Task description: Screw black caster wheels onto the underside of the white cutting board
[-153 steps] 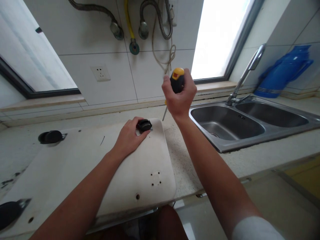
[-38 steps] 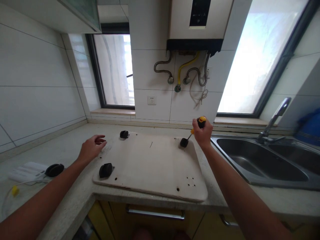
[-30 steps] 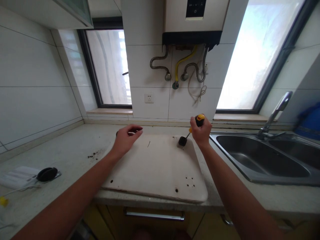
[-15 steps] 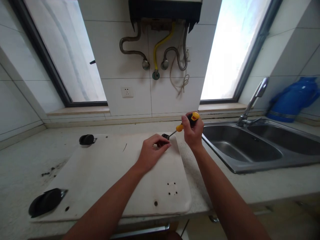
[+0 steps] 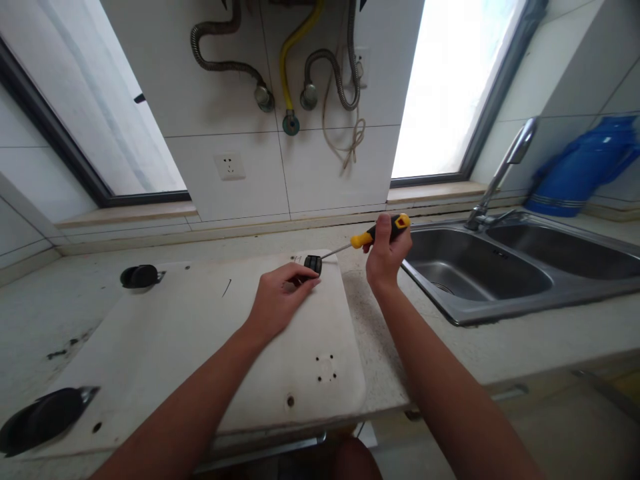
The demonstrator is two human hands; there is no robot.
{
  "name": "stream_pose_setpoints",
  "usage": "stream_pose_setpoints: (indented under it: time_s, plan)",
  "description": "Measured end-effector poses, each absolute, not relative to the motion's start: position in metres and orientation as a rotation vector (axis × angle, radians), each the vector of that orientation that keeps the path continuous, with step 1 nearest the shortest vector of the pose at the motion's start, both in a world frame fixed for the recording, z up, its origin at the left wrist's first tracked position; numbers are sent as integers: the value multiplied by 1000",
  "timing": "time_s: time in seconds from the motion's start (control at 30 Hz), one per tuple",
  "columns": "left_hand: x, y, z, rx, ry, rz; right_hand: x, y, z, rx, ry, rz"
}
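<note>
My left hand point(image 5: 283, 293) pinches a black caster wheel point(image 5: 313, 265) near the far right corner of a white board point(image 5: 245, 347). A screwdriver point(image 5: 369, 236) with a yellow-and-black handle is gripped in my right hand point(image 5: 387, 257), its shaft slanting down to the left. Its tip meets the caster's far right side; exactly where it sits is hidden. Small holes point(image 5: 296, 258) show in the board just beyond the caster. Two more black casters are at the board's left end, one far point(image 5: 140, 276) and one near point(image 5: 43, 420).
The board lies on a pale countertop point(image 5: 380, 333). To the right is a double steel sink point(image 5: 475, 267) with a tap point(image 5: 505, 170), and a blue jug point(image 5: 583, 167) behind it. Hoses and a yellow pipe point(image 5: 286, 67) run down the tiled wall. A thin dark sliver point(image 5: 227, 287) lies on the board.
My view has tipped down and swung slightly right. The caster has turned in my left hand so its ribbed wheel shows, and the screwdriver lies at a flatter slant.
</note>
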State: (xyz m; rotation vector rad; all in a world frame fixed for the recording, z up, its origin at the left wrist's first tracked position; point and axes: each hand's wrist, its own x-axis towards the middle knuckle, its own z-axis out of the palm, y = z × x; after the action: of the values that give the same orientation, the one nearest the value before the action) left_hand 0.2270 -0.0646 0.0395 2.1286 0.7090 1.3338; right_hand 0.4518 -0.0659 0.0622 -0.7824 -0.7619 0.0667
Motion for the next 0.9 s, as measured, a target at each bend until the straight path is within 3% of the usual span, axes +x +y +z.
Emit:
stream_pose_setpoints:
  time_s: [0.9]
  plan:
    - [229,-63,40,1736,749,1236,464,-51,60,-691,-279,499]
